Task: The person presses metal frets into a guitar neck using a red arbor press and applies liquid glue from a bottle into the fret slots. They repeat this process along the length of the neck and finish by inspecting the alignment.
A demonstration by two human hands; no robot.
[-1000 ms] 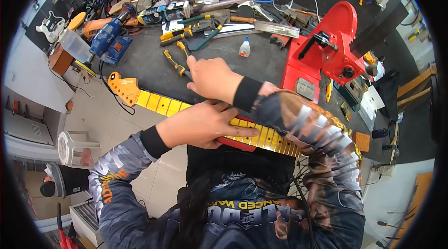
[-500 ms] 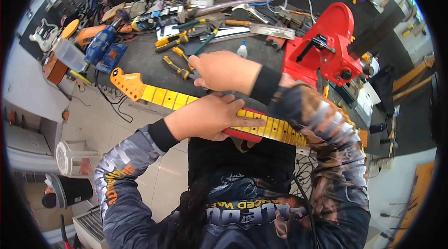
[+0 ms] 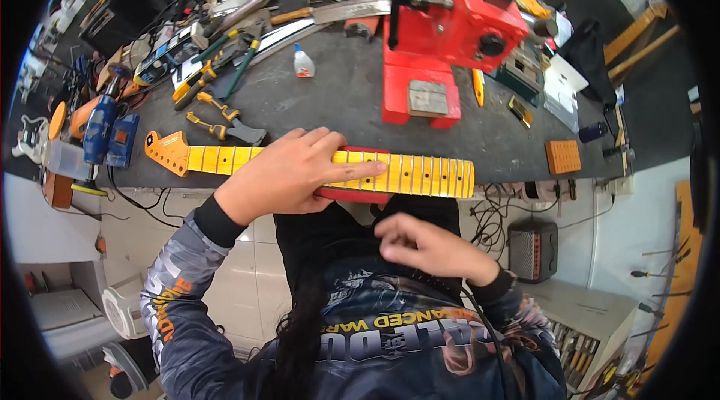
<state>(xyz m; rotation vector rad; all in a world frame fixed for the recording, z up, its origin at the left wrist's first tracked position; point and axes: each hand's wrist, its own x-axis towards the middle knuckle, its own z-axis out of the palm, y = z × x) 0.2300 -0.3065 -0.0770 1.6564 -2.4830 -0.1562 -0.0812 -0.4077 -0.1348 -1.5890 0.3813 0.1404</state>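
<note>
A guitar neck (image 3: 442, 177) with a yellow fretboard lies along the front edge of the bench, its headstock (image 3: 166, 152) to the left. Under its middle is a red block-like support (image 3: 352, 195). My left hand (image 3: 289, 175) grips the neck over that support, index finger stretched along the frets. My right hand (image 3: 439, 250) is off the neck, in front of my body. Its fingers are loosely bent and a little blurred, the thumb apart from them, with nothing visible in them.
Yellow-handled pliers (image 3: 217, 130) lie just behind the neck, near a small white bottle (image 3: 303, 62). A red bench press (image 3: 420, 40) stands behind the neck's right half. At the left is a blue bench grinder (image 3: 101, 126); a drilled wooden block (image 3: 562, 157) sits at the right.
My right hand has left the area above the neck and dropped down toward my body. My left hand keeps its grip on the neck. The view has shifted to the right.
</note>
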